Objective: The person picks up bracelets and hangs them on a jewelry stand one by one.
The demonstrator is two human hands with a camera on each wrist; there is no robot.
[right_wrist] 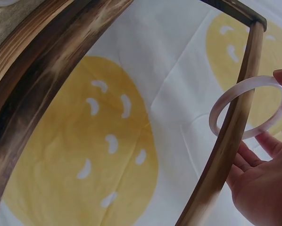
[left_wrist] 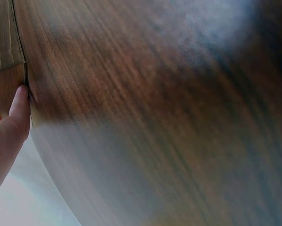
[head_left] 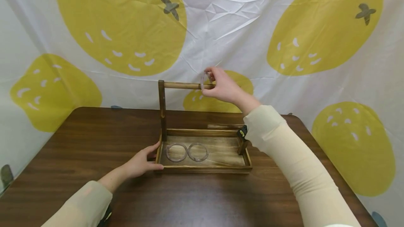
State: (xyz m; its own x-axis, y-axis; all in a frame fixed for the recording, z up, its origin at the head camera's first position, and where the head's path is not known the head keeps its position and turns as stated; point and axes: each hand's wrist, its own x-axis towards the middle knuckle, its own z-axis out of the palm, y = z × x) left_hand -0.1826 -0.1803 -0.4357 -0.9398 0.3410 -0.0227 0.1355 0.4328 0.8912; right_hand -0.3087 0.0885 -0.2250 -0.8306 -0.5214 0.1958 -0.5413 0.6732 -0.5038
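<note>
My right hand (head_left: 223, 85) pinches a translucent pale purple bangle (right_wrist: 235, 87) between thumb and fingers, above the wooden tray. In the right wrist view, the wooden bar (right_wrist: 240, 113) passes through the bangle's ring. This bar (head_left: 181, 85) extends from a tall post (head_left: 162, 109) at the tray's left end; my right hand hides its other end. My left hand (head_left: 140, 162) grips the left end of the wooden tray (head_left: 205, 170), thumb at its front corner. Two more bangles, a left one (head_left: 168, 157) and a right one (head_left: 205, 157), lie flat side by side inside.
The tray stands on a dark brown wooden table (head_left: 104, 136). At its right end, a short post (head_left: 242, 147) shows partly behind my sleeve. A wooden strip (head_left: 221, 126) lies just behind the tray. A white cloth (head_left: 233, 20) with yellow lemons hangs behind the table.
</note>
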